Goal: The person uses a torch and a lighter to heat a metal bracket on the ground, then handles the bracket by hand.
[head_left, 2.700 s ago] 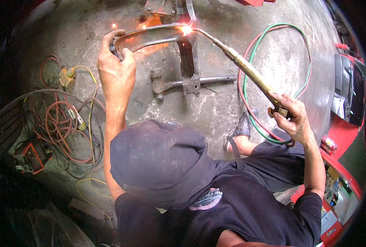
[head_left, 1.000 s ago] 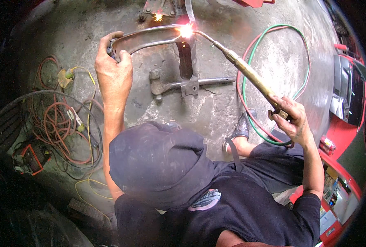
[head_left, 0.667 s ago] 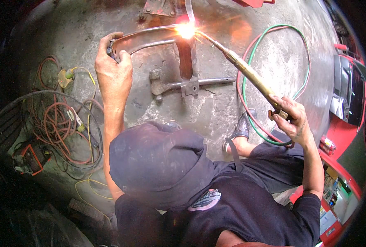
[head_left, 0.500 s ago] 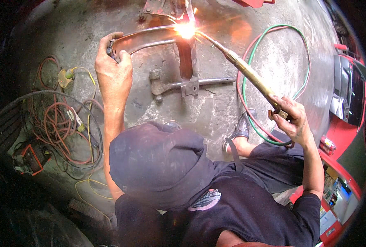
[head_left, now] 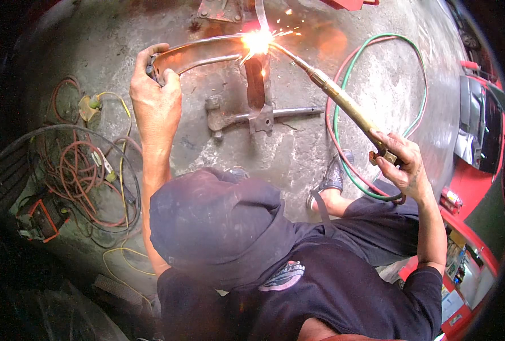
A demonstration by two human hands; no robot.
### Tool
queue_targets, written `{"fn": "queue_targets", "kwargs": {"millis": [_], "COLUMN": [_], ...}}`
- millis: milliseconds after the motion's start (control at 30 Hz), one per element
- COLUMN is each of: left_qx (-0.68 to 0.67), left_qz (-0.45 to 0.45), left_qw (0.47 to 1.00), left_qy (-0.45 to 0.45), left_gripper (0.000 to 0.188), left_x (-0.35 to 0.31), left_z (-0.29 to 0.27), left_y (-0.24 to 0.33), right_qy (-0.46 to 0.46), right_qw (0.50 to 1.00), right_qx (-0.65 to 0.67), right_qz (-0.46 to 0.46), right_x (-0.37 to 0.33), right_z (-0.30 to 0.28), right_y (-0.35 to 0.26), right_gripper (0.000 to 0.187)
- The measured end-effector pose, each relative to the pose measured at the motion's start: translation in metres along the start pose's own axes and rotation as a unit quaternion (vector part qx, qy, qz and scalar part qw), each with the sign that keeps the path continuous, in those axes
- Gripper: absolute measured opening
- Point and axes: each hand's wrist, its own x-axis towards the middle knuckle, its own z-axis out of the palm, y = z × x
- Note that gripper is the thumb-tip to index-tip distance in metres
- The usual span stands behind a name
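My left hand [head_left: 154, 96] grips the bent end of a curved metal strap [head_left: 198, 52] and holds it over the concrete floor. My right hand [head_left: 401, 165] is closed around the handle of a brass gas torch [head_left: 343, 102]. The torch tip points up and left at the strap's far end, where a bright flame [head_left: 257, 41] throws sparks. Just under the flame a rusty upright bracket [head_left: 258, 85] glows orange; it is joined to a metal bar assembly [head_left: 252, 116] lying on the floor.
Red and green gas hoses [head_left: 377, 74] loop across the floor at the right. A tangle of orange and yellow cables [head_left: 87, 170] and a small orange box [head_left: 39, 219] lie at the left. Red machinery [head_left: 474, 187] stands at the right edge. My foot [head_left: 333, 179] rests beside the hoses.
The flame stays at the same joint and has grown brighter, with sparks now flying up and right. Both hands keep their hold and have hardly moved.
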Motion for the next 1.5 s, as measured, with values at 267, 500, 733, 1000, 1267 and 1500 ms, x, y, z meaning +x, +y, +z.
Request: {"fn": "queue_targets", "kwargs": {"millis": [267, 500, 733, 1000, 1267, 1500], "left_qx": [0.011, 0.014, 0.024, 0.014, 0.002, 0.0], "left_qz": [0.014, 0.021, 0.033, 0.016, 0.0, 0.014], "left_qw": [1.0, 1.0, 0.999, 1.0, 1.0, 1.0], "left_qy": [0.002, 0.003, 0.013, 0.012, 0.005, 0.004], "left_gripper": [0.04, 0.04, 0.039, 0.04, 0.04, 0.04], "left_x": [0.0001, 0.0002, -0.0001, 0.0002, 0.0009, 0.0006], "left_z": [-0.0003, -0.0009, 0.0003, -0.0003, -0.0008, -0.0006], "left_y": [-0.0017, -0.0009, -0.0023, -0.0026, -0.0028, -0.0013], "right_qy": [-0.012, -0.011, -0.018, -0.023, -0.03, 0.0], "right_qw": [1.0, 1.0, 1.0, 1.0, 1.0, 1.0], "right_qx": [-0.001, 0.0, -0.009, -0.008, -0.006, 0.007], "right_qz": [-0.013, -0.008, -0.01, -0.009, 0.001, 0.008], "right_x": [-0.0007, 0.0006, 0.0008, -0.0001, 0.0007, 0.001], "right_z": [-0.0013, -0.0012, -0.0026, -0.0023, -0.0032, 0.0015], "right_y": [0.0034, 0.0007, 0.0007, 0.0031, 0.0022, -0.0008], "right_gripper": [0.052, 0.055, 0.055, 0.051, 0.052, 0.051]}}
